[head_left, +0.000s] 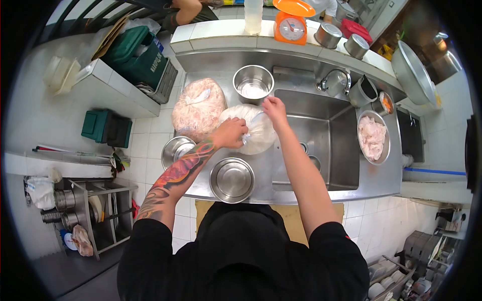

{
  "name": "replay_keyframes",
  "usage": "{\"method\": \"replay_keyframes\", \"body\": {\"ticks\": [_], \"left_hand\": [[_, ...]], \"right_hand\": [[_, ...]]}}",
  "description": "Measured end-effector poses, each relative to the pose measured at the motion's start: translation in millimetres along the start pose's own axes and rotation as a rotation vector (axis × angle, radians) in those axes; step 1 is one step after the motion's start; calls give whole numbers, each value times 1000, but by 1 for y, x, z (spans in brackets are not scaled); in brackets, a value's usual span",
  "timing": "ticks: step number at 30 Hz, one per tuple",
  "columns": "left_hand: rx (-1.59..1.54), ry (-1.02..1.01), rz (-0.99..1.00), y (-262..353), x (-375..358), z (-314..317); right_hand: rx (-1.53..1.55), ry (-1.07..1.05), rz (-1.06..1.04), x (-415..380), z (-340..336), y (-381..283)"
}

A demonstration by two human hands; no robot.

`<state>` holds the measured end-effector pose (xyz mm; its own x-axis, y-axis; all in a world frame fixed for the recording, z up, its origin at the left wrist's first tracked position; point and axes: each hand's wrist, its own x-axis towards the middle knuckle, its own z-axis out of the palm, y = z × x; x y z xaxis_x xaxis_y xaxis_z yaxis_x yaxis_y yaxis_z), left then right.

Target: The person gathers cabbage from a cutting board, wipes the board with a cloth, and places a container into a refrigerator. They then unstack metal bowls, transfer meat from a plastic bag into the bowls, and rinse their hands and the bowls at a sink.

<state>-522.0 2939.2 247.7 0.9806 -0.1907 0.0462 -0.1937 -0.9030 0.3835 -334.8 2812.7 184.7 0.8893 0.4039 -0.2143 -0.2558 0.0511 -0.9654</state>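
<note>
A clear plastic bag with pale white contents (260, 136) sits on the steel counter, left of the sink. My left hand (231, 132) lies over its left side, fingers curled on the gathered plastic near the top. Pinched fingers of my right hand (274, 108) are at the upper right of the same bag, on its loose plastic. Beside it stands a larger knotted bag of pinkish minced-looking food (198, 111). Around the bags are three steel pots: one behind (253, 83), one in front (232, 180) and one at the left (176, 149).
The steel sink (344, 150) with its faucet (335, 78) is at the right. Past it sits a bowl of pale raw meat (372, 138). An orange scale (291, 27) and small pots (329, 35) line the back ledge, with another person's arm (189, 9) beyond.
</note>
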Motion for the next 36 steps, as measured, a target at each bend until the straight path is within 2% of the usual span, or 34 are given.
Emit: {"method": "replay_keyframes", "body": {"ticks": [2, 4, 6, 8, 9, 11, 12, 14, 16, 18, 20, 21, 23, 25, 30, 32, 36], "left_hand": [[15, -34, -1, 1, -5, -2], [27, -75, 5, 3, -11, 2], [126, -81, -1, 0, -8, 13], [114, -33, -14, -3, -5, 25], [105, 15, -39, -2, -2, 29], [86, 4, -58, -3, 3, 29], [72, -12, -92, -3, 2, 30], [65, -13, -91, -3, -3, 31], [56, -9, -86, 2, -3, 31], [132, -77, -86, 14, -10, 26], [143, -63, -90, 31, -22, 23], [153, -52, -84, 40, -28, 25], [164, -20, -83, 51, -39, 32], [176, 1, -89, 60, -54, 38], [99, 27, -160, 87, -93, 38], [24, 56, -189, 92, -107, 43], [-255, 117, -311, 100, -125, 49]], "right_hand": [[-311, 15, -435, -51, -14, -1], [-457, -79, -333, -127, -20, -21], [-687, -229, -175, -194, -20, -11], [-929, -224, -422, -245, -20, 23], [-936, -213, -418, -251, -27, 38], [-846, -268, -182, -252, -42, 60], [-849, -271, -183, -251, -51, 47], [-986, -201, 18, -248, -79, 2], [-973, -52, -284, -233, -143, 24], [-957, 105, -177, -215, -191, 12], [-726, 193, 158, -217, -171, -69], [-725, 188, 153, -204, -173, -67], [-938, 322, -335, -177, -180, -52], [-710, 324, -318, -149, -158, -42], [-640, 247, -308, -90, -98, -5], [-479, 107, -7, -92, -69, -17], [-318, 10, 108, -89, -46, 11]]}}
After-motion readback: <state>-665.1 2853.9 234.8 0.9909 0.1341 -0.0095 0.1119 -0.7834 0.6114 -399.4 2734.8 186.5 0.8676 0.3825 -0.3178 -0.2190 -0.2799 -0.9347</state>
